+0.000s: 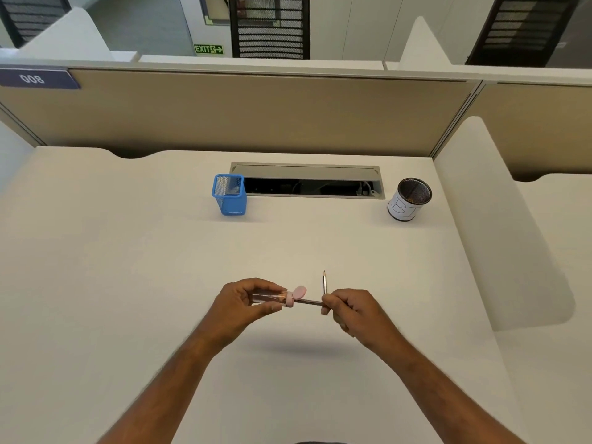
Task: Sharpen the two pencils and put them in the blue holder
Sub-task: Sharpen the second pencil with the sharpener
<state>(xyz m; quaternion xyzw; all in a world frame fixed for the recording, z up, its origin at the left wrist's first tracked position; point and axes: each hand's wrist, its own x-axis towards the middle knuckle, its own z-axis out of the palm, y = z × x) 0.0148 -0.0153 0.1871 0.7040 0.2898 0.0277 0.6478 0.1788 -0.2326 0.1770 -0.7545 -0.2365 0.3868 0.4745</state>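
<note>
Left hand (248,301) clamps clear sharpener (272,299), pink cap flipped open. Right hand (347,310) pinches pencil (309,302) pushed into it. Second pencil (324,281) on desk (128,267), tip toward 12 o'clock. Blue holder (230,195) at 11 o'clock, beside cable tray (307,181); black mesh cup (410,200) at 1 o'clock. Path to holder unobstructed.

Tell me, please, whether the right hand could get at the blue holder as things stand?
Probably yes: the desk between the right hand and the blue holder is bare, though its grip is shut on a pencil.

An office — cubicle partitions (256,113), numbered desk (128,283), exit sign (208,49).
</note>
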